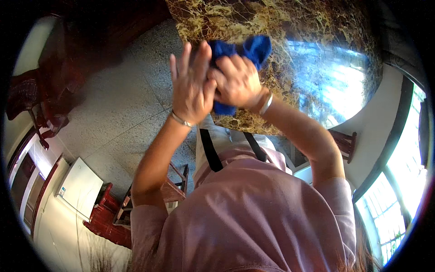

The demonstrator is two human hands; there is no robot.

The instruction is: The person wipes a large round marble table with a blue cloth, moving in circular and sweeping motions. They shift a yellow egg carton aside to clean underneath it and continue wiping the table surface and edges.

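Observation:
A crumpled blue cloth [257,51] lies on or just over the brown marbled tabletop [289,20], near its left edge. My right hand [239,80] is on the cloth with its fingers curled into it. Raised beside it, my left hand [193,85] has its fingers spread, with the thumb next to the right hand. Part of the cloth is hidden behind both hands, and another blue part shows below them. The fingers of both hands look somewhat blurred.
Bright window light reflects on the tabletop's right part. Dark red wooden furniture [27,90] stands at the far left. A white cabinet or appliance [81,187] is at lower left, near wooden chairs or stools. A barred window [387,207] is at right.

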